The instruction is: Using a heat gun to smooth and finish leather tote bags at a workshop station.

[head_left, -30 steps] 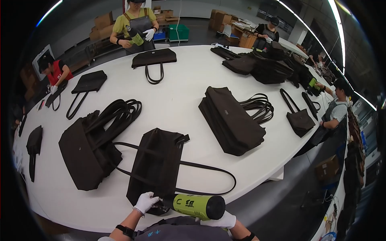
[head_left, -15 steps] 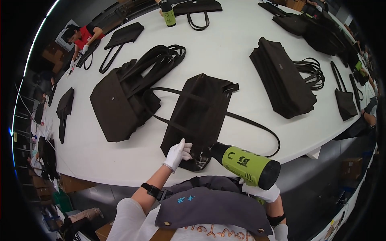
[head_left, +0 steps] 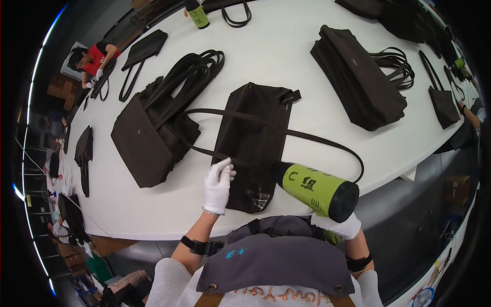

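Note:
A dark brown tote bag lies flat on the white table before me, its straps looped out to both sides. Beside the bag's left edge is my left hand in a white glove, fingers curled together; what they may pinch cannot be made out. My right hand, also gloved, holds a green and black heat gun by its grip, mostly hidden beneath the body. The black nozzle points left over the lower right part of the bag. A checked patch shows at the bag's near end.
Stacks of similar bags lie left and right on the white table. Another green heat gun is at the far side. A co-worker in red handles a bag at far left. The table's curved edge runs close to me.
My left hand has shifted up and left along the bag's edge, its fingers now curled closer together. The heat gun has moved slightly up, and the whole view has shifted.

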Motion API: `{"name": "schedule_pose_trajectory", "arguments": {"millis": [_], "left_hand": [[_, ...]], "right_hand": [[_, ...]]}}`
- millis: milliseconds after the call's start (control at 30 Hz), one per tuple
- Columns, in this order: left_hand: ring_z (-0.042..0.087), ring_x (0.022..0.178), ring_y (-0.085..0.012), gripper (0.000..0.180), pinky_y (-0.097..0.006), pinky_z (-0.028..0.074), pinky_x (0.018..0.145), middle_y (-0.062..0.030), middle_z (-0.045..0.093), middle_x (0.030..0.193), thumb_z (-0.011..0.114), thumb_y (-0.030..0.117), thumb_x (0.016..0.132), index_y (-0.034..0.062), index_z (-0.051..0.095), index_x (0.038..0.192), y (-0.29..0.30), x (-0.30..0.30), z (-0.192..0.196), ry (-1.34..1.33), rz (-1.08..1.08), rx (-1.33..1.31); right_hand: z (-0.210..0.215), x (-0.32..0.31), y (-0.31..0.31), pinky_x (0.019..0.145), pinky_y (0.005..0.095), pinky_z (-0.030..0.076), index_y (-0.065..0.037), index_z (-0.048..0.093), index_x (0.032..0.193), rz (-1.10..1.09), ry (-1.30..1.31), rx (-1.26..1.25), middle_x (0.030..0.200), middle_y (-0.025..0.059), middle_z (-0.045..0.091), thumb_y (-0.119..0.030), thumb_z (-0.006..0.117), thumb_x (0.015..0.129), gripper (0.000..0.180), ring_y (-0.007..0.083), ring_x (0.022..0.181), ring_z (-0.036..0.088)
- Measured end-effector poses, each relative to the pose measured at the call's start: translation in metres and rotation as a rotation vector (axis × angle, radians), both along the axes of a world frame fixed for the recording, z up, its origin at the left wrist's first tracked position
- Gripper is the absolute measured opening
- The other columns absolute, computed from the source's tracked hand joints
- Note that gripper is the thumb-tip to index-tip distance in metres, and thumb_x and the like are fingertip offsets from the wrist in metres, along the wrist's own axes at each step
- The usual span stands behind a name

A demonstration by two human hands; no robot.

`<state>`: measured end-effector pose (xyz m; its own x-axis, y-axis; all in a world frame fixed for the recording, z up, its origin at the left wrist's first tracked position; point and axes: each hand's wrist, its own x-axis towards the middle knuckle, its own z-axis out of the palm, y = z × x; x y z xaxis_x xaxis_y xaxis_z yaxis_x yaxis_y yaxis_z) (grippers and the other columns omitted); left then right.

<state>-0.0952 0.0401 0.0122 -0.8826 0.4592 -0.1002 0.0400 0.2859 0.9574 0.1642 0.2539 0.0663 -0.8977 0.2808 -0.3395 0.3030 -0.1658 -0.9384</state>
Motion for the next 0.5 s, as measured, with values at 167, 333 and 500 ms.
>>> {"name": "schedule_pose_trajectory", "arguments": {"millis": [167,333,500], "left_hand": [[0.066,0.094,-0.0225,0.034,-0.031,0.053,0.084,-0.0174,0.061,0.113,0.059,0.002,0.088,-0.0013,0.056,0.121,0.057,-0.042,-0.012,0.191,-0.255,-0.133],[0.066,0.087,-0.0202,0.047,-0.029,0.052,0.079,-0.0128,0.068,0.095,0.071,0.017,0.083,-0.0045,0.056,0.122,0.092,-0.056,-0.046,0.022,-0.404,-0.292],[0.06,0.061,-0.0126,0.055,-0.025,0.049,0.055,-0.0059,0.062,0.074,0.044,0.045,0.098,-0.0036,0.058,0.118,0.1,-0.074,-0.053,-0.617,-0.219,-0.072]], "right_hand": [[-0.007,0.005,0.002,0.085,0.0317,0.051,-0.002,0.055,0.122,0.083,0.095,-0.061,0.105,0.0084,0.066,-0.008,0.08,0.072,0.056,0.0157,0.095,0.063],[-0.005,-0.019,0.008,0.082,0.0309,0.051,0.0,0.059,0.113,-0.163,0.02,-0.064,0.1,0.0073,0.066,0.001,0.069,0.074,0.04,0.0154,0.092,0.062],[-0.008,-0.01,0.014,0.081,0.0305,0.052,-0.001,0.059,0.116,-0.062,0.053,-0.101,0.102,0.0079,0.067,-0.001,0.07,0.075,0.042,0.0128,0.094,0.062]]}}
